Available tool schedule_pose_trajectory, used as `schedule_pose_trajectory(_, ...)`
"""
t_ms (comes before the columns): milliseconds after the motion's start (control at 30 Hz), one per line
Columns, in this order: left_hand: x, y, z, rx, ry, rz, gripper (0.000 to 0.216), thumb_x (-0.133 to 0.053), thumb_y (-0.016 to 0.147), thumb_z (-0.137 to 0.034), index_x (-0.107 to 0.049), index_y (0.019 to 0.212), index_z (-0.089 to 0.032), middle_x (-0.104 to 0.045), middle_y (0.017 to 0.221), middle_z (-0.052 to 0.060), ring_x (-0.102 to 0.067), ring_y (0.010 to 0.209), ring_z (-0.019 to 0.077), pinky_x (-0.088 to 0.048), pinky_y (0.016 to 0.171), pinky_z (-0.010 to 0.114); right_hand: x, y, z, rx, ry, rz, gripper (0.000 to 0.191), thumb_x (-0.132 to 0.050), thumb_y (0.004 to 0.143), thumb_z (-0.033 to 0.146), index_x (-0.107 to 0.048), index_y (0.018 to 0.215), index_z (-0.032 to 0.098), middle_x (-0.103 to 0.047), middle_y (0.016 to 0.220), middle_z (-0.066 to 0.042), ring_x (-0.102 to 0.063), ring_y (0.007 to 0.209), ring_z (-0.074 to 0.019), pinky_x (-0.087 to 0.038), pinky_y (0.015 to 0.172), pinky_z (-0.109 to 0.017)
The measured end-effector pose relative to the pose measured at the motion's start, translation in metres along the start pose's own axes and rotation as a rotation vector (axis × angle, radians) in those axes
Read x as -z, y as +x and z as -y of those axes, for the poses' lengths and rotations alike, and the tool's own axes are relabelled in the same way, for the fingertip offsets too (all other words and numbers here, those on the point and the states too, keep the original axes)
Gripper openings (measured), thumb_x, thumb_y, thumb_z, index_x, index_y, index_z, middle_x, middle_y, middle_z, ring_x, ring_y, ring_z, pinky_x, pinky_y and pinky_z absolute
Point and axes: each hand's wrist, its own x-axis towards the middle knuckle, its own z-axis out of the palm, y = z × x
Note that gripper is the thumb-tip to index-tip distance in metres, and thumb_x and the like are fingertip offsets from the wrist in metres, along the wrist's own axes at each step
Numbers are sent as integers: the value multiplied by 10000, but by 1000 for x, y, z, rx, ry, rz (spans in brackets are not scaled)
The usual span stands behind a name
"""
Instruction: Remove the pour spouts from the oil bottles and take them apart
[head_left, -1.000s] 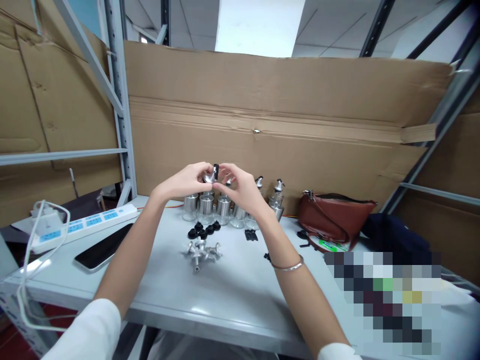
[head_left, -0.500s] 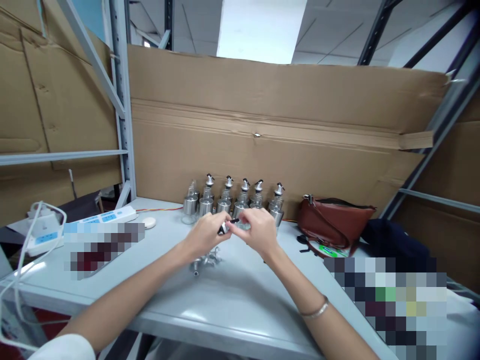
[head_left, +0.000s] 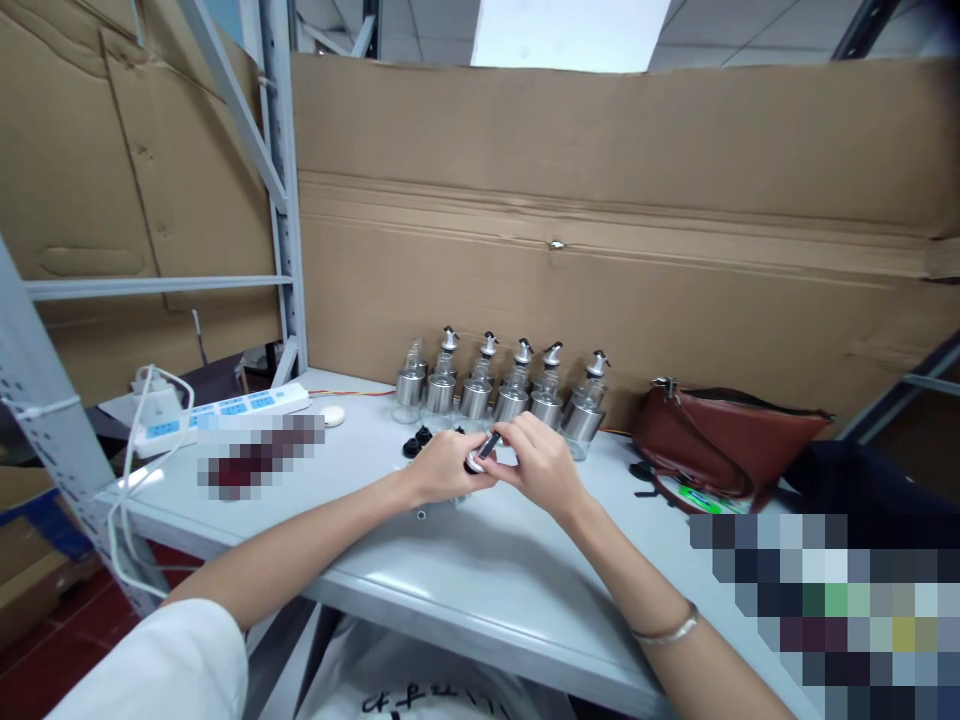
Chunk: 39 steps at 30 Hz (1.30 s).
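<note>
My left hand [head_left: 444, 467] is closed around a small round black-and-silver bottle pourer top [head_left: 474, 462]. Against it, the thumb and fingers of my right hand [head_left: 541, 463] pinch a small dark strip-like piece [head_left: 490, 445]; whether the two parts are joined I cannot tell. Behind my hands stand glass bottles with steel sleeves [head_left: 475, 400], most topped by silver pourers with black flaps [head_left: 523, 350]; the leftmost has no pourer. Several black stoppers [head_left: 412, 446] lie just beyond my left hand. Metal spout pieces [head_left: 421, 514] are largely hidden beneath it.
A white power strip [head_left: 266, 400] and a round white disc [head_left: 334, 415] lie at the left of the grey table [head_left: 465, 570]. On the right are a brown leather bag [head_left: 731, 440], dark cloth [head_left: 862, 485] and a blurred-out patch. Cardboard [head_left: 600, 170] walls off the back.
The view has tilted down and shifted left. My hands stay together, and the dark piece in my right fingers now points up at a slant. The black stoppers have come into sight.
</note>
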Motion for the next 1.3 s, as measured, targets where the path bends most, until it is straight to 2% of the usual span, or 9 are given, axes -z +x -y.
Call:
schedule_pose_trajectory(100, -3, -1, 0, -35, 99, -10, 159, -570, 700, -222, -437, 619, -191, -516, 553, -35, -517, 541, 129, -355, 547, 226, 0, -3, 0, 31, -73, -2, 309, -420, 911, 404, -551, 796, 147, -530, 601, -34, -423, 572, -157, -305, 560, -279)
schedule_pose_trajectory(300, -5, -1, -2, -127, 217, -41, 245, -543, 737, -239, -350, 591, -203, -449, 532, -39, -481, 531, 126, -343, 545, 240, -1, -4, 2, 37, -200, -11, 366, -341, 938, 396, -549, 766, 149, -561, 616, -54, -433, 592, -166, -279, 584, -292)
schedule_pose_trajectory(400, -6, 0, -1, -167, 243, -59, 242, -529, 766, -263, -356, 607, -206, -452, 530, -39, -480, 519, 128, -345, 532, 247, 0, -3, 1, 42, -210, -14, 343, -340, 943, 332, -535, 726, 152, -561, 593, -50, -422, 577, -161, -268, 578, -295)
schedule_pose_trajectory(533, -10, 1, 4, -339, 294, -12, 254, -518, 807, -344, -394, 635, -204, -492, 536, -29, -494, 516, 133, -391, 590, 271, 4, -1, 2, 24, -176, -54, 374, -315, 931, 163, -433, 577, 192, -469, 485, 1, -348, 488, -130, -244, 550, -285)
schedule_pose_trajectory(600, -11, 1, 6, -384, 326, -11, 264, -498, 824, -377, -415, 646, -200, -503, 535, -22, -495, 508, 134, -400, 604, 282, 5, 0, 4, 9, -164, -46, 386, -336, 922, 156, -399, 544, 200, -439, 465, 12, -340, 471, -122, -252, 535, -275)
schedule_pose_trajectory(833, -9, 0, 9, -387, 397, -50, 233, -453, 828, -347, -447, 649, -197, -537, 536, -7, -515, 514, 144, -400, 602, 296, 0, -3, 6, -141, -9, -34, 212, -399, 910, 190, -535, 748, 183, -553, 623, -20, -484, 561, -125, -361, 557, -239)
schedule_pose_trajectory(1067, 2, 2, 1, -326, 410, -106, 236, -402, 854, -344, -474, 691, -189, -562, 573, -10, -527, 536, 126, -384, 622, 281, 3, 0, 12, -215, 96, -82, 118, -435, 883, 150, -535, 827, 178, -572, 635, -13, -519, 544, -113, -407, 549, -223)
schedule_pose_trajectory(1200, 5, 1, 0, -306, 357, -194, 213, -396, 861, -332, -493, 746, -181, -575, 605, -6, -549, 570, 118, -388, 646, 270, 4, 2, 15, -376, 201, -138, 82, -459, 855, 170, -532, 822, 190, -602, 628, 2, -551, 518, -106, -431, 525, -215)
schedule_pose_trajectory(1300, 6, 1, 1, -300, 340, -218, 193, -401, 862, -319, -502, 775, -180, -569, 601, -10, -558, 582, 119, -386, 657, 271, 4, 1, 15, -522, 314, -119, 63, -478, 826, 200, -533, 796, 196, -600, 578, 17, -561, 483, -111, -435, 492, -220)
